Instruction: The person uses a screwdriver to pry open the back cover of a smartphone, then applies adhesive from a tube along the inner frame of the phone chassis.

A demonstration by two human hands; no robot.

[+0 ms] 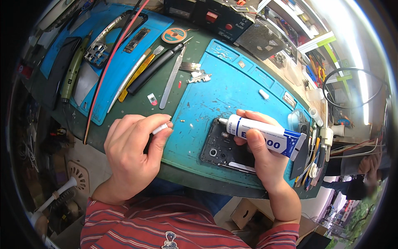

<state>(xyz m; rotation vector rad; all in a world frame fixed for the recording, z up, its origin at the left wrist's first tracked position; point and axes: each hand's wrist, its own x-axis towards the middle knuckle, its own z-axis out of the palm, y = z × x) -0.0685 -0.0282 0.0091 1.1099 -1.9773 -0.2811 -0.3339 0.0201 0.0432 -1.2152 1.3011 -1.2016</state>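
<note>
My right hand [263,151] is closed around a white and blue glue tube [259,132], its narrow nozzle pointing left. Between thumb and forefinger, my left hand [134,145] pinches a small white cap [160,128], held apart from the tube. Below the tube, a dark phone [213,143] with round camera openings lies on the blue work mat [195,116]. The right hand and tube hide part of the phone. Another small white piece [264,94] rests farther back on the mat.
Tweezers [171,81], a black pen-like tool [153,69] and a solder wick spool [174,35] lie beyond my left hand. A second blue mat [97,112] holds phone parts. A red cable [108,66] crosses it. Several tools [317,155] stand at the right.
</note>
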